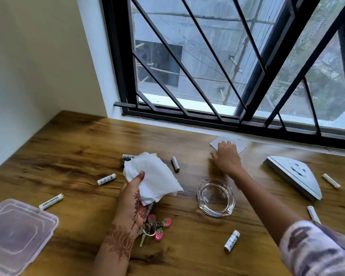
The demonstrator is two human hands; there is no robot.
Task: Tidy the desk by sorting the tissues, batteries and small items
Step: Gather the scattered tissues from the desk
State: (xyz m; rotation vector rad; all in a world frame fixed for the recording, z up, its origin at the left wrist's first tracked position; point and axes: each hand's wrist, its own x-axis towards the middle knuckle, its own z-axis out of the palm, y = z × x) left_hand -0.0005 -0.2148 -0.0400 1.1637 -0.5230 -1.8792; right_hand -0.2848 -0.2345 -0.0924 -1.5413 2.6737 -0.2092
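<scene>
My left hand (132, 196) grips a bunch of white tissues (152, 176) above the wooden desk (72, 148). My right hand (226, 158) reaches far across the desk and rests, fingers spread, on a flat white tissue (239, 145) near the window sill. Several white batteries lie scattered: one (106, 179) left of the tissues, one (51, 201) by the lid, one (175, 164) in the middle, one (231, 241) at the front, two (331, 180) at the right. A keyring with strawberry charms (157, 226) lies under my left wrist.
A clear glass ashtray (216, 197) stands in the middle under my right forearm. A translucent plastic lid (16, 234) sits at the front left corner. A white triangular holder (295, 175) lies at the right. A barred window (207, 76) runs along the back.
</scene>
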